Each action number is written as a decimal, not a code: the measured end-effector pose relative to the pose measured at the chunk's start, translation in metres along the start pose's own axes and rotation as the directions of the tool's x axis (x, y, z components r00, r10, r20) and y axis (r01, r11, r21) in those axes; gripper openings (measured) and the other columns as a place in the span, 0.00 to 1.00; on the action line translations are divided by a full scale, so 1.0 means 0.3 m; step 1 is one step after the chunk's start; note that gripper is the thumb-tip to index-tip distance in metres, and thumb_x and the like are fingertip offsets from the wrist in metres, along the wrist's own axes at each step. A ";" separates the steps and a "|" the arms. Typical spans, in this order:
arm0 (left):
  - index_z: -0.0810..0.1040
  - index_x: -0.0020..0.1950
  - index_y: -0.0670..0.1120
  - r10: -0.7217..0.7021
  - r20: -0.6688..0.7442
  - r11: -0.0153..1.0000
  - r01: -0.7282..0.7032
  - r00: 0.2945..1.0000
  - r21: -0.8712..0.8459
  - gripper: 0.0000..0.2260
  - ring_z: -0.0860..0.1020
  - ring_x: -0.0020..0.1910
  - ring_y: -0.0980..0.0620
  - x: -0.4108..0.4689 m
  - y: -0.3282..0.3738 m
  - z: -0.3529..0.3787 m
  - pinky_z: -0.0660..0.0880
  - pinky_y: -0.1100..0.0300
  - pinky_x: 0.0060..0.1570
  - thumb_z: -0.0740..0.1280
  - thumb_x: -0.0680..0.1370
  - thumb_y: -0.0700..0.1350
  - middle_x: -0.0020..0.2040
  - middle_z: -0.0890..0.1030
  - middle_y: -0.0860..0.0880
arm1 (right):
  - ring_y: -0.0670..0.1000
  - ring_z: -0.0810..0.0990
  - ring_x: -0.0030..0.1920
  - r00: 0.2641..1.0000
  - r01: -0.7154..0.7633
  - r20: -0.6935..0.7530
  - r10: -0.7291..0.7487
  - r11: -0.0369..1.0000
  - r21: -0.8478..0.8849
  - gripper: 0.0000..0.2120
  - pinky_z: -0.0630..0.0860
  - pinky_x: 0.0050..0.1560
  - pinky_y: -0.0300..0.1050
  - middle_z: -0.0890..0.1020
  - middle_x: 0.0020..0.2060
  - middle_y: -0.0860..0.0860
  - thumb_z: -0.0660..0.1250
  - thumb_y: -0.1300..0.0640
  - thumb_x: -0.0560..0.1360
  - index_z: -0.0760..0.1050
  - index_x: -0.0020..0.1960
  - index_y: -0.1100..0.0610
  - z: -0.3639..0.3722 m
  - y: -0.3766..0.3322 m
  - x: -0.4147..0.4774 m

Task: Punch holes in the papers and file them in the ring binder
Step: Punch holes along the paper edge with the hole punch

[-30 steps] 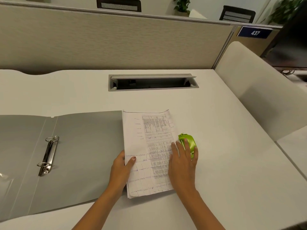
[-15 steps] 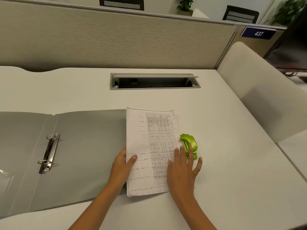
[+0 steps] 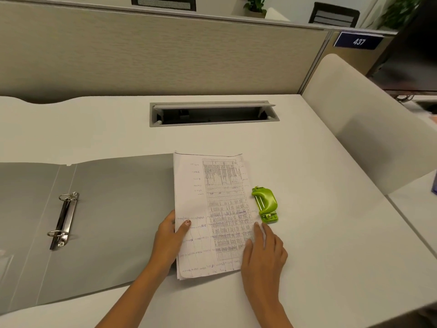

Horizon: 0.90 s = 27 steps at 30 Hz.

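Observation:
A thin stack of written papers (image 3: 212, 209) lies on the white desk, its left edge overlapping the open grey ring binder (image 3: 106, 221). The binder's metal rings (image 3: 62, 220) stand closed near its spine. A small green hole punch (image 3: 264, 204) sits at the papers' right edge. My left hand (image 3: 170, 240) holds the stack's left edge, thumb on top. My right hand (image 3: 262, 249) rests with relaxed fingers on the papers' lower right part, just below the punch and apart from it.
A grey cable tray (image 3: 212, 113) is sunk into the desk behind the papers. A beige partition (image 3: 153, 50) closes the back. A pale chair back (image 3: 369, 119) stands at the right, beside a desk seam.
My right hand has slid back off the green punch, toward me, and now lies on the papers below it. The curled top corner of the stack has flattened. My left hand stays.

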<state>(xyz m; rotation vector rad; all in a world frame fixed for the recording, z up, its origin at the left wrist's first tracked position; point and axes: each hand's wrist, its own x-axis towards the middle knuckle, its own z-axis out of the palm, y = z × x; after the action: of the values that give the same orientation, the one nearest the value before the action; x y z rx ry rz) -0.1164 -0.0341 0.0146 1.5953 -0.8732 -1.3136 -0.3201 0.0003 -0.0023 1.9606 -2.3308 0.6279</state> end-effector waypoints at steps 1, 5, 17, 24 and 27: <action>0.76 0.60 0.50 0.003 -0.003 1.000 -0.003 1.000 0.002 0.10 0.83 0.51 0.48 -0.002 0.000 -0.001 0.80 0.44 0.52 0.65 0.79 0.42 0.54 0.84 0.50 | 0.56 0.72 0.58 1.000 -0.008 0.001 0.008 1.000 0.002 0.20 0.66 0.57 0.51 0.75 0.63 0.54 0.53 0.53 0.78 0.73 0.66 0.57 -0.002 -0.003 0.005; 0.76 0.60 0.49 0.015 -0.005 1.000 -0.015 1.000 -0.006 0.10 0.83 0.51 0.47 -0.008 0.002 -0.004 0.79 0.43 0.52 0.65 0.79 0.42 0.54 0.84 0.49 | 0.56 0.72 0.56 0.999 -0.053 -0.004 0.053 0.999 -0.012 0.21 0.69 0.55 0.53 0.76 0.61 0.55 0.53 0.53 0.77 0.73 0.66 0.57 -0.004 -0.014 0.025; 0.77 0.60 0.50 0.000 0.011 1.000 0.000 1.000 0.004 0.10 0.83 0.52 0.48 -0.010 0.018 0.010 0.79 0.43 0.53 0.65 0.79 0.43 0.54 0.84 0.50 | 0.54 0.71 0.53 0.995 -0.094 -0.025 0.096 0.994 0.054 0.21 0.72 0.52 0.51 0.76 0.55 0.56 0.52 0.53 0.77 0.73 0.65 0.59 0.002 0.003 0.045; 0.77 0.59 0.50 -0.019 0.014 1.000 0.019 1.000 0.011 0.09 0.83 0.50 0.50 -0.020 0.017 0.012 0.80 0.46 0.52 0.65 0.79 0.42 0.52 0.84 0.51 | 0.54 0.72 0.51 0.995 -0.058 -0.074 0.064 0.995 0.084 0.18 0.71 0.50 0.49 0.76 0.53 0.56 0.54 0.56 0.77 0.74 0.62 0.61 -0.003 0.032 0.044; 0.77 0.59 0.50 -0.039 0.026 0.999 0.038 0.999 0.023 0.09 0.83 0.50 0.51 -0.033 0.012 0.016 0.80 0.50 0.51 0.65 0.79 0.43 0.52 0.84 0.53 | 0.55 0.72 0.51 0.994 -0.073 -0.080 0.081 0.993 0.094 0.17 0.72 0.49 0.49 0.77 0.52 0.57 0.55 0.57 0.77 0.75 0.61 0.62 0.000 0.031 0.052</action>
<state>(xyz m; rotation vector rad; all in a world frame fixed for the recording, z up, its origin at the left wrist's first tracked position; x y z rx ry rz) -0.1232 -0.0274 0.0214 1.6225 -0.8807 -1.3592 -0.3321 -0.0132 -0.0006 1.8474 -2.3771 0.8195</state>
